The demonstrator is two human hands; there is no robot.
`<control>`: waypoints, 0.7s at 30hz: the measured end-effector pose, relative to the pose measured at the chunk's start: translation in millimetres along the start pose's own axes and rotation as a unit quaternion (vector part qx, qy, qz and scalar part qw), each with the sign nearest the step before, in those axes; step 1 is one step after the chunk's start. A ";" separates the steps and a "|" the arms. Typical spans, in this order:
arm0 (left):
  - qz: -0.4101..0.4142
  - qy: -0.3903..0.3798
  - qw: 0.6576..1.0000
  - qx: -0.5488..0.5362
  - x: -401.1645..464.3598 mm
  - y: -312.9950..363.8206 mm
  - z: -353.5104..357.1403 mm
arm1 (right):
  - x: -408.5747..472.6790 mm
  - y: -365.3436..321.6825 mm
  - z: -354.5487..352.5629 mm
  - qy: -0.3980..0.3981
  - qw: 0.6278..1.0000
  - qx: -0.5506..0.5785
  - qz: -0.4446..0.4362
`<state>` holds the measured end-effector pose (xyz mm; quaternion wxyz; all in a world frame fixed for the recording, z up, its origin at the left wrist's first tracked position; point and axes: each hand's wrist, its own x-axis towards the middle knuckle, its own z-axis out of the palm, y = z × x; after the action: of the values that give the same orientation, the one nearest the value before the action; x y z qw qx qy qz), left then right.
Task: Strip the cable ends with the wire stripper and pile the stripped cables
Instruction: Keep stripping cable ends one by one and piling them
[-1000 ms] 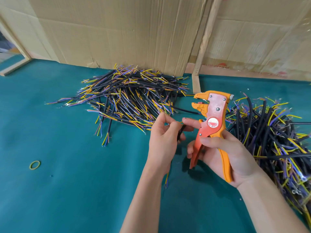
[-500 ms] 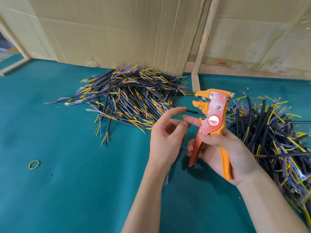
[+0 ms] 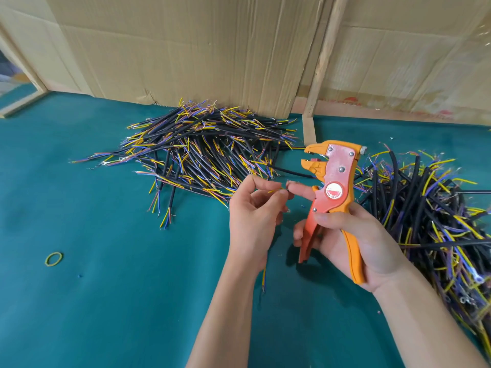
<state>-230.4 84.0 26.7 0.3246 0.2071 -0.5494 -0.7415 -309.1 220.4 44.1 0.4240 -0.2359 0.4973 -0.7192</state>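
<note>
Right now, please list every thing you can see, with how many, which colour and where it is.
wire stripper: one, orange and red, upright in the right hand, right of centre
held cable: one, black with yellow end, in the left hand
far pile of cables: one heap, black with yellow, blue and purple ends, by the cardboard
right pile of cables: one heap, same colours, at the right edge
rubber band: one, yellow, on the left
table cover: one, teal
cardboard: brown sheets, behind
left hand: pinches the cable
right hand: grips the stripper
</note>
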 end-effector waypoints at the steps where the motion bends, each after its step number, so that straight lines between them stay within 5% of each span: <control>1: 0.001 0.002 1.000 -0.003 0.3 -0.2 -0.4 | 0.1 0.3 -0.3 0.000 1.000 -0.002 0.001; 12: 0.031 0.069 0.996 -0.036 5.3 -2.2 -5.9 | 1.8 2.7 0.7 0.015 0.999 0.039 0.005; 21: 0.082 0.084 0.993 0.008 7.1 -1.1 -11.8 | -2.0 0.8 3.7 0.000 0.990 0.044 0.137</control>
<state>-227.8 71.2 22.3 0.4277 0.2252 -0.5414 -0.6879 -304.9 220.0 45.1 0.5289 -0.1469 0.4928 -0.6752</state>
